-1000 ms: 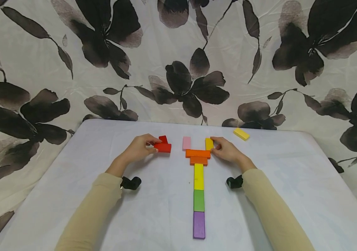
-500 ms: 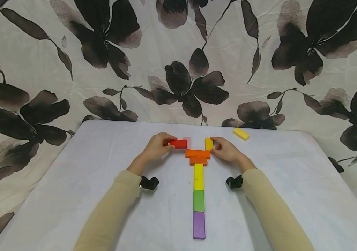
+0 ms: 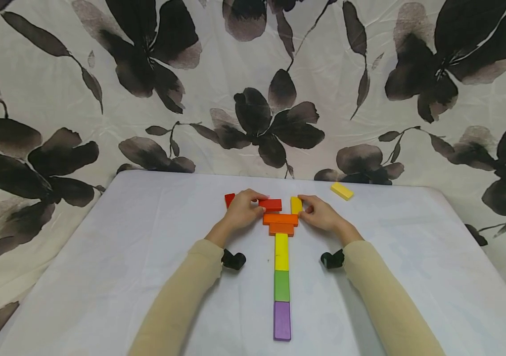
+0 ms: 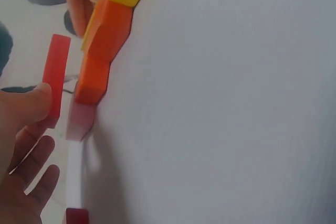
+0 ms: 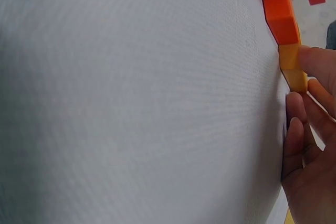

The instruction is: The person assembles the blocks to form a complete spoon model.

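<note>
My left hand [image 3: 242, 209] pinches a red block [image 3: 271, 205] between thumb and fingers. In the left wrist view that block is raised off the table, above a pink block [image 4: 80, 121], which the head view hides. My right hand [image 3: 320, 212] holds a yellow block [image 3: 296, 204] standing against the right end of a long orange block [image 3: 280, 219]. A shorter orange block [image 3: 281, 229] touches the long one on the near side. From there a line of yellow [image 3: 281, 251], green [image 3: 281, 286] and purple [image 3: 282, 321] blocks runs toward me.
Another red block [image 3: 229, 199] lies behind my left hand, partly covered by it. A loose yellow block [image 3: 342, 191] rests near the far edge, right of my right hand. Everything is on a white-covered table [image 3: 146, 257] in front of a floral cloth [image 3: 253, 59].
My left hand has carried the red block rightward, from beside the other red block to over the pink one. The right hand stays on the yellow block.
</note>
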Motion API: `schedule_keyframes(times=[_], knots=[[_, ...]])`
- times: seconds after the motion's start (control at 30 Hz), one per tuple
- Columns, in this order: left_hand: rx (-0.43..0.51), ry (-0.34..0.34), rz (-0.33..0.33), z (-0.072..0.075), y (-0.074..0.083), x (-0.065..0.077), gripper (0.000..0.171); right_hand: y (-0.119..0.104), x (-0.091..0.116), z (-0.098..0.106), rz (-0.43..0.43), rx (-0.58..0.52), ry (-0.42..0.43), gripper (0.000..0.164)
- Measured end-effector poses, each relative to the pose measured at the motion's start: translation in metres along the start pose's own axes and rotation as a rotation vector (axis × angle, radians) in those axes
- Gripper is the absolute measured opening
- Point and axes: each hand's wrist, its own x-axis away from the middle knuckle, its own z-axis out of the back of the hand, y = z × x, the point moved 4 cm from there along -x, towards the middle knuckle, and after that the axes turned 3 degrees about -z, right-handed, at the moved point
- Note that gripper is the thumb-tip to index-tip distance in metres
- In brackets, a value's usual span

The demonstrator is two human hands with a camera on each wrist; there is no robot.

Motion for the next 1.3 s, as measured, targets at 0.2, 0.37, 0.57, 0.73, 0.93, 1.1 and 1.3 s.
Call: schedule_keyframes(times=[0.2,0.37,0.57,0.73,0.93,1.1,1.3], knots=[[-0.008,0.004,0.009,-0.010,0.009,-0.003,0.028,0.002,-0.001,0.000,-0.002,-0.004,0.000,0.057],[-0.034,-0.006,0.004,-0.016,0.016,-0.004,0.029,0.001,0.000,0.000,0.000,-0.009,-0.002,0.057],[-0.080,-0.006,-0.004,-0.023,0.020,-0.006,0.030,0.002,0.000,0.001,-0.005,-0.006,-0.002,0.057],[-0.094,0.002,0.005,-0.026,0.019,-0.007,0.030,0.002,0.001,0.001,-0.002,-0.009,-0.007,0.058],[-0.102,0.004,0.009,-0.027,0.018,-0.008,0.030,0.003,0.000,0.000,0.012,-0.011,-0.008,0.058],[-0.126,0.000,-0.016,-0.027,0.018,-0.009,0.028,0.003,-0.002,0.000,0.014,-0.004,-0.005,0.057],[-0.162,-0.028,-0.034,-0.027,0.020,-0.010,0.026,0.004,-0.002,0.000,0.014,-0.003,-0.007,0.058]])
